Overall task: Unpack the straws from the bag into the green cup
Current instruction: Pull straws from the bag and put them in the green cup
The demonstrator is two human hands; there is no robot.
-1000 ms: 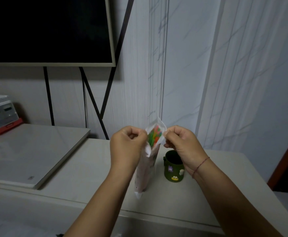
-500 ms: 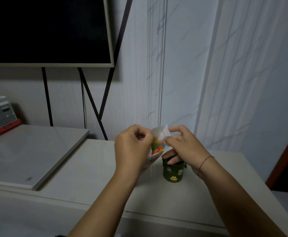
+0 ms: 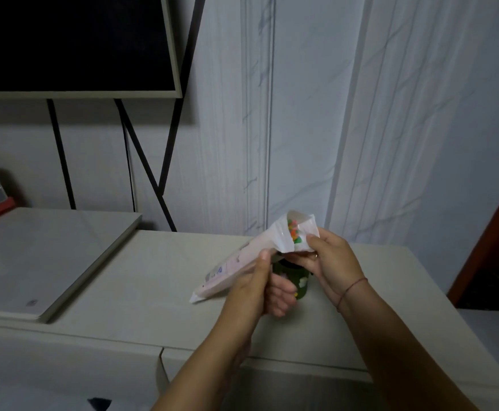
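Head view showed both hands pinching the bag (image 3: 239, 262), its mouth opened toward two o'clock. Straws (image 3: 294, 234) sat inside; none seemed in the cup (image 3: 297, 284) yet.

Bag (image 3: 244, 259): thin plastic film, whitish and semi-translucent, creased, faint sheen near the opened mouth. Straws (image 3: 294, 232) inside: plastic, bright mixed colours, only the ends visible. Green cup (image 3: 300, 287) below the bag mouth: dark, smooth, slightly glossy; material not determinable. Tabletop (image 3: 159, 271) under the cup: pale, smooth, matt. Slab (image 3: 49, 256) left of the cup: smooth, satin sheen, stone-like. Wall (image 3: 316, 114) behind the cup: marble-veined, smooth. Screen (image 3: 70, 43) left of and above the cup: glossy black, pale matt frame.
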